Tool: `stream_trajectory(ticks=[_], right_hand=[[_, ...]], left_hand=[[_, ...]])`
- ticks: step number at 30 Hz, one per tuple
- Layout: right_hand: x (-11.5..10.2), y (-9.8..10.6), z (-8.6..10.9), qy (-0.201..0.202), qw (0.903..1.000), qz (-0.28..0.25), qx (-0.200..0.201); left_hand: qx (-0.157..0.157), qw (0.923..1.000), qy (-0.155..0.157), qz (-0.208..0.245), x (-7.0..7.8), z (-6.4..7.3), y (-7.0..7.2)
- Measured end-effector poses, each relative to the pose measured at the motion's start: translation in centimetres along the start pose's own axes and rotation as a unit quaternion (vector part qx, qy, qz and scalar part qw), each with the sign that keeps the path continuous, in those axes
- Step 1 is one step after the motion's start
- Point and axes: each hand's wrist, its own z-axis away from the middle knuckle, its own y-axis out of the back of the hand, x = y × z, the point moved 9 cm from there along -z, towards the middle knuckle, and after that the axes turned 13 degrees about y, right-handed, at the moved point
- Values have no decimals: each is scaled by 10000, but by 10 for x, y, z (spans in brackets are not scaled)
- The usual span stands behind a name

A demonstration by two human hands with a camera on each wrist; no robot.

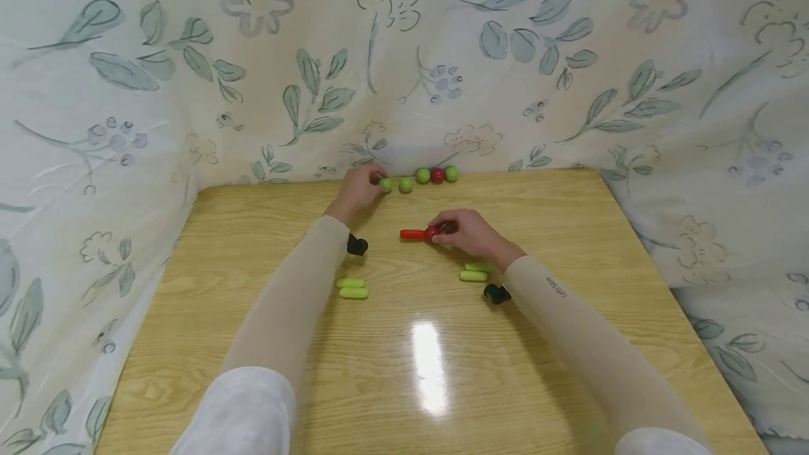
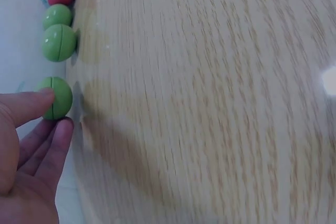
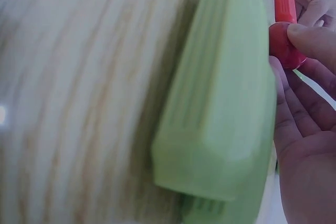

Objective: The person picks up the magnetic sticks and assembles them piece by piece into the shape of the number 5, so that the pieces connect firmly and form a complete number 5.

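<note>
My left hand [image 1: 359, 192] is at the table's back edge. Its thumb and fingertips pinch a green ball [image 2: 62, 98] with a seam round it. To the right of that ball stand several more balls in a row, green [image 1: 406, 185] and one red [image 1: 437, 175]. My right hand [image 1: 469, 232] is nearer the middle of the table and pinches a red ball [image 3: 286, 44] between thumb and fingers. A short red stick [image 1: 413, 234] lies at the left side of this ball, its end against it or very close.
Two light green sticks [image 1: 352, 293] lie left of centre, two more [image 1: 473, 276] below my right hand. Black objects [image 1: 357, 246] show beside each forearm. The wooden table [image 1: 392, 357] meets a floral cloth [image 1: 379, 90] at its back edge.
</note>
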Motion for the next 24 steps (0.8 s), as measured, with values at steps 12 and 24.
stream_trajectory(ticks=[12,24], right_hand=[[0,0,0,15,10000,56,-1],[5,0,-2,40,10000,56,19]], left_hand=[[-382,9985,-350,168,-4,20,5],[-511,9934,-814,627,-4,50,-5]])
